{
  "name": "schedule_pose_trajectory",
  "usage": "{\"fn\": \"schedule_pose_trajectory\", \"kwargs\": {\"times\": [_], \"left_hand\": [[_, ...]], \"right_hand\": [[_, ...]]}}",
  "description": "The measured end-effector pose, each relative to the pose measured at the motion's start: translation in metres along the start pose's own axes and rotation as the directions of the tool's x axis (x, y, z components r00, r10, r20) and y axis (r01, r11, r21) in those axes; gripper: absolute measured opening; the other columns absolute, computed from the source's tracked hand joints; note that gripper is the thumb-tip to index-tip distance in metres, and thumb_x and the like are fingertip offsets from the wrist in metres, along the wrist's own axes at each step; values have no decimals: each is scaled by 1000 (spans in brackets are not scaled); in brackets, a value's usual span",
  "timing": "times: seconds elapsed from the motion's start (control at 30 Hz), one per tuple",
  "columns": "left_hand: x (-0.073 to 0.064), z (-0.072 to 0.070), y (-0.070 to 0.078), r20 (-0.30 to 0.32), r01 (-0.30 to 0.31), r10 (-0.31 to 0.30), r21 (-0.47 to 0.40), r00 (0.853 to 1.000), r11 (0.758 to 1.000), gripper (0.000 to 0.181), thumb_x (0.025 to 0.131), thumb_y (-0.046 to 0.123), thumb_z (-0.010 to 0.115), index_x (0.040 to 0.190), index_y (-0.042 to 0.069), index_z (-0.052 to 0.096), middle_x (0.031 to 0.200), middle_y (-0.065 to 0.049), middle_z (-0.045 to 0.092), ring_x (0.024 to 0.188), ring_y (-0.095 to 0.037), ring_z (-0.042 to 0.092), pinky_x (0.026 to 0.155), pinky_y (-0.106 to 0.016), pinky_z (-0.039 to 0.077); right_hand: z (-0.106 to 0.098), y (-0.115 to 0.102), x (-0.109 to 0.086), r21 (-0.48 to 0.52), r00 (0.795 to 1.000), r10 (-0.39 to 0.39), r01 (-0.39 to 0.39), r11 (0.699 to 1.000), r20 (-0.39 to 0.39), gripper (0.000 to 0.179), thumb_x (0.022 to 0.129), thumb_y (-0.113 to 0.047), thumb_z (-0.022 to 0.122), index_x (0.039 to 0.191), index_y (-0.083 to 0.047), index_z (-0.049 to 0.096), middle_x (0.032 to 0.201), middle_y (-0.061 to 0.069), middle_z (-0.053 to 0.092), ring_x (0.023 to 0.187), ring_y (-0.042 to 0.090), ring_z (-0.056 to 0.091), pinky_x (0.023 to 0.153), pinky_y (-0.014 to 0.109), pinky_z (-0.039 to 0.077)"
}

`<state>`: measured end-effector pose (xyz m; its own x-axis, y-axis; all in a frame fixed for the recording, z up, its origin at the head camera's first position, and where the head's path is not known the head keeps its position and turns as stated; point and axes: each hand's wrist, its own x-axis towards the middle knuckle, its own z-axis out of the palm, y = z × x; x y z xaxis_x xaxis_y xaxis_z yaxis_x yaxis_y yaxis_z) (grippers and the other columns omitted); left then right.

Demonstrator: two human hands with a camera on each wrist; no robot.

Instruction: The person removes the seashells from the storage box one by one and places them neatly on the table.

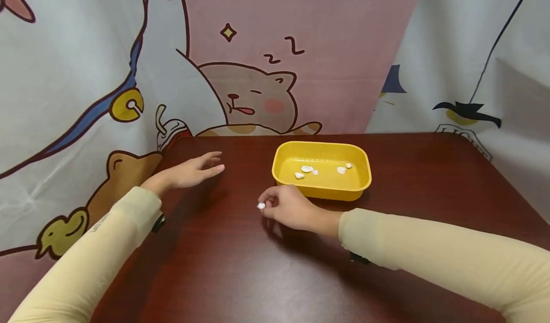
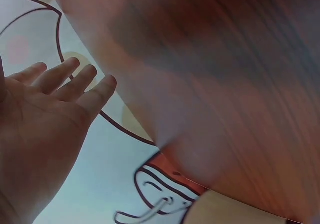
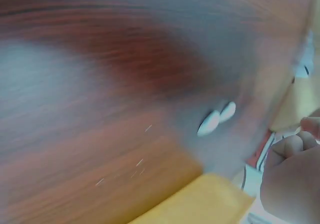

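Note:
In the head view my right hand (image 1: 292, 207) pinches a small white piece (image 1: 261, 206) between thumb and fingertips, low over the table in front of the tub's left end. The yellow tub (image 1: 321, 192) stands just beyond that hand, with several small white pieces (image 1: 307, 169) lying on its floor. In the right wrist view the curled right hand (image 3: 295, 176) is at the right edge. Two oval white pieces (image 3: 209, 123) show on the tabletop there, near the tub. My left hand (image 1: 191, 171) hovers over the table's left side, its fingers extended and nothing in them.
A dark reddish-brown wooden table (image 1: 206, 265) carries the tub. Cloth printed with cartoon animals (image 1: 258, 98) hangs behind it and along its sides. Cream sleeves (image 1: 412, 237) cover both forearms, with a dark band (image 1: 158, 222) below the left cuff.

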<state>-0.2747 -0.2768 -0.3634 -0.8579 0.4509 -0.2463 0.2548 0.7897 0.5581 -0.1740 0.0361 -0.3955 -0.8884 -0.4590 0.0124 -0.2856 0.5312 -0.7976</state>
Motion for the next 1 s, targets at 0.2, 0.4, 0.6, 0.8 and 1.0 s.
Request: {"fn": "schedule_pose_trajectory", "kwargs": {"times": [0.2,0.4,0.6,0.8,1.0], "left_hand": [[13,6,20,0,-42,42,24,999,999,83,107,65,49,171,21,20,173,-15,36,160,-40,34,128,-64,29],[34,19,45,11,-65,64,42,998,997,84,104,68,53,170,24,23,171,-10,40,158,-36,39,126,-63,33],[50,35,72,60,-101,97,72,994,992,86,102,68,55,170,25,23,171,-9,39,159,-35,38,128,-61,32],[60,52,86,42,-115,112,90,993,989,92,102,66,58,171,23,16,172,-11,39,159,-35,39,129,-60,32],[67,70,89,45,-176,172,127,984,976,99,101,63,62,173,18,10,175,-10,32,162,-31,34,131,-55,29]], "right_hand": [[-34,12,-22,78,996,57,-52,996,-62,10,91,-11,76,101,-9,79,84,-1,68,62,12,60,56,21,49],[-58,30,-41,36,989,56,-52,998,-138,10,89,-12,78,99,-10,80,85,-1,72,76,14,63,68,21,50],[-71,40,-59,92,984,85,-71,993,-158,18,88,-11,79,105,-6,75,91,4,79,78,13,69,70,21,55],[-80,51,-75,158,980,173,-157,975,-93,24,89,-11,82,106,-3,66,91,9,77,53,13,50,50,26,46],[-83,69,-83,108,980,198,-194,975,-25,19,91,-7,81,100,0,66,83,13,76,49,14,53,49,27,48]]}}
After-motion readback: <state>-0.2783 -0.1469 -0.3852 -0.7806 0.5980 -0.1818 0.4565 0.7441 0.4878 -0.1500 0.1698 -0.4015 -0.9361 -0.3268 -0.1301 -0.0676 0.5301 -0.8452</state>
